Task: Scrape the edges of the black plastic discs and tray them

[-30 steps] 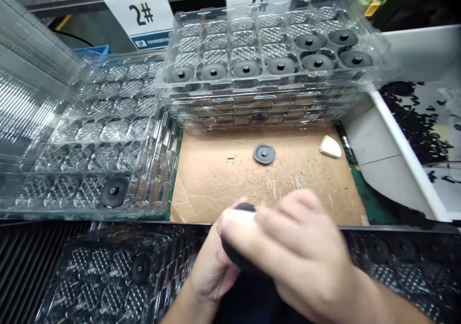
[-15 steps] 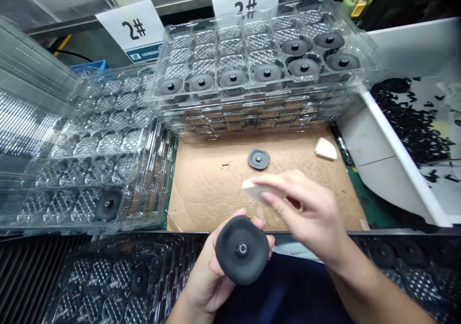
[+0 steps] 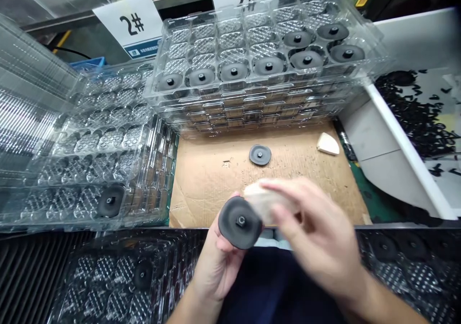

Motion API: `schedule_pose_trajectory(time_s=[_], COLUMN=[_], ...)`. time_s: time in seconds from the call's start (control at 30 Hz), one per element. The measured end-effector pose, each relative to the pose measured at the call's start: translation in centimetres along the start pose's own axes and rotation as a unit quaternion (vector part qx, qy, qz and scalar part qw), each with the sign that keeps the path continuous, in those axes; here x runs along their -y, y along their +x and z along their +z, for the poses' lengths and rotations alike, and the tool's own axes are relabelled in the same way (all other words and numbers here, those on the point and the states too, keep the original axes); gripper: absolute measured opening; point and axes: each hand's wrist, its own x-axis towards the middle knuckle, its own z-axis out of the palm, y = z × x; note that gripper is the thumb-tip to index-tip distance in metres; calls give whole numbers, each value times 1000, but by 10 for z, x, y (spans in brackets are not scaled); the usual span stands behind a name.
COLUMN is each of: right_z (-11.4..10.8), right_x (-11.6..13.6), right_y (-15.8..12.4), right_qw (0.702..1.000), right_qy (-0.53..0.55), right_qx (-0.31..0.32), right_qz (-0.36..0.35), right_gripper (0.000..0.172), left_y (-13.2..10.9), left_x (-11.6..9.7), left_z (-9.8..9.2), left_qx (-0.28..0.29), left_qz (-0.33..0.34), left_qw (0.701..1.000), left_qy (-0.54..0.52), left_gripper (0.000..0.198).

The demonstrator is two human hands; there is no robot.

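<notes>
My left hand (image 3: 219, 268) is closed around a black rubber disc (image 3: 230, 225), its small round centre stud facing up. A white foam-like pad (image 3: 261, 200) is pinched in my right hand (image 3: 320, 237), both blurred by motion. The pad overlaps the disc's upper right edge in the view; whether it presses on the rim I cannot tell. Beyond my hands, a smaller-looking black disc (image 3: 260, 155) lies stud up on the cardboard sheet (image 3: 201, 175). Another white wedge-shaped pad (image 3: 328, 144) rests at the right of the cardboard.
Behind the cardboard stands a stack of clear plastic trays (image 3: 252, 95), with several black discs in the top one. More clear trays (image 3: 108, 141) are stacked on the left. At right, a white bin (image 3: 406, 170) holds many small black scraps (image 3: 428, 122).
My right hand has lowered the white pad from above the disc to its upper right edge. My left hand has lifted the disc slightly and tilted it.
</notes>
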Motion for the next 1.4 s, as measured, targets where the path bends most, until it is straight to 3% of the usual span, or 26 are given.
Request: schedule_pose_trajectory(time_s=[0.07,0.1,0.2,0.37,0.43,0.53,0.63,0.7,0.77,0.83,0.9,1.0,1.1,1.17,1.23,1.33,1.4], right_z=[1,3,12,21,14,-3,-8,-3,5,10,11,10,13,16,14,5,-2], right_x=[20,25,29,27,28,27,26,25,20,11,-1,-21,-40,-52,-56,-43,-22], right_y=[6,8,11,12,8,-1,1,10,22,33,35,21,-7,-23,-31,-25,-12], right_qw=[993,987,976,987,981,977,984,980,967,961,979,997,980,965,958,971,986], right_qy=[15,23,27,0,28,4,-95,-131,-91,-28,-5,-2,23,34,39,43,47], right_qx=[61,109,206,91,137,202,145,102,117,145,122,73,128,179,183,86,12], right_qz=[-101,-115,-71,-134,-135,-66,-40,-109,-206,-236,-161,27,153,192,216,221,161], right_gripper=[26,25,21,25,23,21,23,25,30,29,25,22,25,28,29,28,26], left_y=[-2,-3,-5,-9,-11,-10,-8,-9,-11,-15,-18,-19,-15,-13,-11,-10,-11], left_x=[0,-1,-1,-4,-9,-11,-6,-2,-3,-8,-13,-17,-17,-16,-16,-15,-14], left_z=[0,-1,-5,-7,-7,-11,-14,-16,-17,-17,-17,-18,-21,-23,-23,-22,-20], left_qx=[-12,-14,-23,4,28,57,64,73,85,97,92,83,105,124,134,136,126], left_qz=[18,25,43,24,22,12,15,20,16,4,-9,-28,-28,-38,-47,-50,-55], left_qw=[1000,999,999,999,999,998,998,997,996,995,995,994,991,987,985,986,989], left_qy=[22,25,22,41,31,18,-3,-21,-24,-19,-27,-59,-81,-91,-93,-80,-60], left_gripper=[63,61,56,54,51,57,57,54,56,59,61,62,59,59,59,60,63])
